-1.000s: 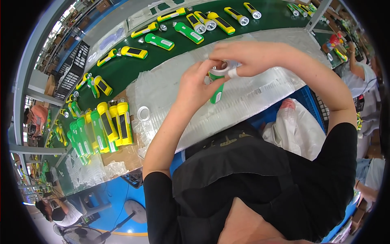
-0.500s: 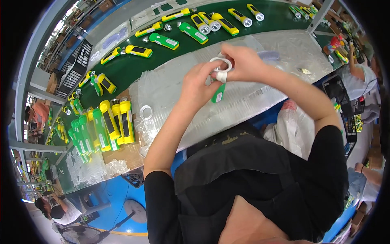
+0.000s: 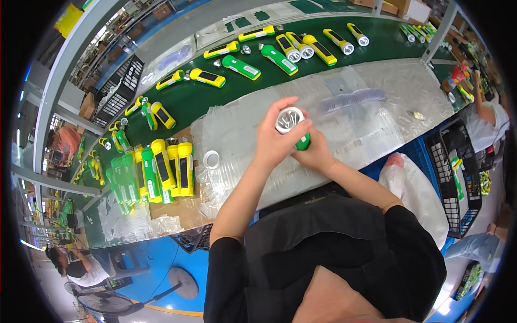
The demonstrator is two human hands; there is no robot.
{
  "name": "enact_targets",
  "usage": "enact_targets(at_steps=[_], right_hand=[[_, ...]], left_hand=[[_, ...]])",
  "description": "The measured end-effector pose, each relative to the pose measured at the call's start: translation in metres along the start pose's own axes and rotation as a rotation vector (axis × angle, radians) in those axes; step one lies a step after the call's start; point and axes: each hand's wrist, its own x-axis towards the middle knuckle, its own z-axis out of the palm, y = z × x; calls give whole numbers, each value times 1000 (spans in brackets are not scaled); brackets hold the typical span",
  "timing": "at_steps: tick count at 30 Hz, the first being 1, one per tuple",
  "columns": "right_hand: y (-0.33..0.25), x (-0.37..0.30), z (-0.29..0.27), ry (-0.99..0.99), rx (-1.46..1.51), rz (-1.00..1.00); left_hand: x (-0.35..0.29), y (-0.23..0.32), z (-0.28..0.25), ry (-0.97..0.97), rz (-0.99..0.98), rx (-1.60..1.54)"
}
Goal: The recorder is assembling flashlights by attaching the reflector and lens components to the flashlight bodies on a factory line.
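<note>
Between both hands (image 3: 273, 141), flashlight (image 3: 289, 120), lens upward

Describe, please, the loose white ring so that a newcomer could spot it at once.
Find the pale sheeting along the near side of the green table. Toward its left end, just right of the clustered yellow and green flashlights, lies the white ring. It is a bare, open hoop, unlike those long neighbours or the white-rimmed held flashlight.

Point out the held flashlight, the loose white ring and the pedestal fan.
Held flashlight (image 3: 290, 120): head view, on its round reflector.
White ring (image 3: 204, 160): head view, on its left rim.
Pedestal fan (image 3: 183, 283): head view, on its round base.
</note>
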Motion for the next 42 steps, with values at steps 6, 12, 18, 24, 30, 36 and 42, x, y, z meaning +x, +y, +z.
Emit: enact_targets(at_steps=[6, 12, 18, 24, 30, 36, 42], right_hand=[[-56, 11, -45, -884, 1215, 558], [-43, 16, -24, -255, 122, 304], [-49, -2, -30, -1115, 1637, 735], [-60, 19, -30, -593, 817, 496], [-70, 18, -34, -1043, 1387, 644], [-60, 15, -26, -548, 567, 288], [-42, 29, -29, -859, 764, 588]], left_hand=[[-7, 27, -1, -237, 11, -309], [4, 15, -21, 52, 35, -134], [-8, 29, -12, -385, 63, -672], [6, 30, -27, -123, 177, -261], [0, 41, -22, -358, 193, -611], [-2, 36, -24, -123, 152, -296], [-3, 28, -20, -41, 126, -269]])
